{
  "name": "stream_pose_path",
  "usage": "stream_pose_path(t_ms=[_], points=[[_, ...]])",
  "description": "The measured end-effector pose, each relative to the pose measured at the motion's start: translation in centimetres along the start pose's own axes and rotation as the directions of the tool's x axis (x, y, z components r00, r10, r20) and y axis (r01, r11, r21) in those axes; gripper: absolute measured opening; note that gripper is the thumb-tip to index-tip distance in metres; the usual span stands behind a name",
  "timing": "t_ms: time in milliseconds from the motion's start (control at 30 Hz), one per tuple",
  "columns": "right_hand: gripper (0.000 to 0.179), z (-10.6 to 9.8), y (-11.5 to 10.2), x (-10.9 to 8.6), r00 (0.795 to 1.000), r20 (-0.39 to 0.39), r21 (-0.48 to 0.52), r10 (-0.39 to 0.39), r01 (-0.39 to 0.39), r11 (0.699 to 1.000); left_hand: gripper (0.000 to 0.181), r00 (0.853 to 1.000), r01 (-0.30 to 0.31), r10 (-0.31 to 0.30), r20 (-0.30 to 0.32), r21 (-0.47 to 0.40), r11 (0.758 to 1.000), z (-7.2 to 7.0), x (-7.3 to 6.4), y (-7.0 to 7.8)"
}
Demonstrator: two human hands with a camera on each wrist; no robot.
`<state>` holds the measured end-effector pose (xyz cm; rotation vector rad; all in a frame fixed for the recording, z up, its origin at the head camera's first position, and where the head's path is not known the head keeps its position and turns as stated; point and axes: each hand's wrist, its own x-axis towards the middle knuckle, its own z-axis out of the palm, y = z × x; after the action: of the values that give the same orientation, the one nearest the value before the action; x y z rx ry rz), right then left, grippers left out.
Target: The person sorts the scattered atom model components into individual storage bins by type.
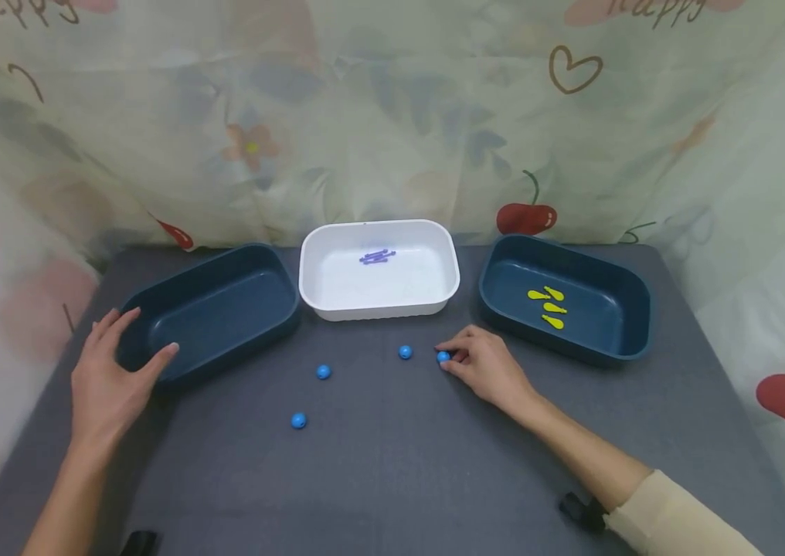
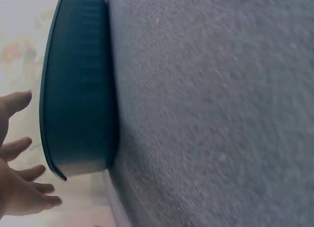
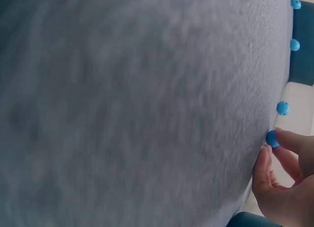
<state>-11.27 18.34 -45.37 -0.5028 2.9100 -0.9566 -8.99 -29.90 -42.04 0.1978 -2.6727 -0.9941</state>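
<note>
We had our left hand, fingers spread and holding nothing, at the left tray's outer end; right of three loose blue beads, our right hand pinched a fourth bead, near the right tray.

Patterned backdrop cloth: "happy" top left, again top right, both cropped.

Beads are blue, trays white or dark teal, counter grey. Red cherries dot the cream curtain.
</note>
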Motion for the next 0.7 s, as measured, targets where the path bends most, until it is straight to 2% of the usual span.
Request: stream_pose_path(t_ms=[167, 467, 700], points=[[0.025, -0.3, 0.1, 0.3, 0.999, 0.027, 0.002, -0.027, 0.027, 1.000, 0.082, 0.993, 0.062, -0.064, 0.095, 0.028, 0.998, -0.2, -0.2, -0.8], [0.024, -0.9, -0.6, 1.3, 0.990, 0.138, 0.069, 0.004, -0.014, 0.998, 0.098, 0.977, 0.116, -0.122, 0.177, 0.042, 0.992, -0.3, -0.4, -2.1], [0.022, -1.8, -1.7, 2.5, 0.983, 0.177, 0.136, -0.045, 0.021, 0.991, 0.106, 0.953, 0.166, -0.179, 0.246, 0.072, 0.983, -0.4, -0.3, -2.4]])
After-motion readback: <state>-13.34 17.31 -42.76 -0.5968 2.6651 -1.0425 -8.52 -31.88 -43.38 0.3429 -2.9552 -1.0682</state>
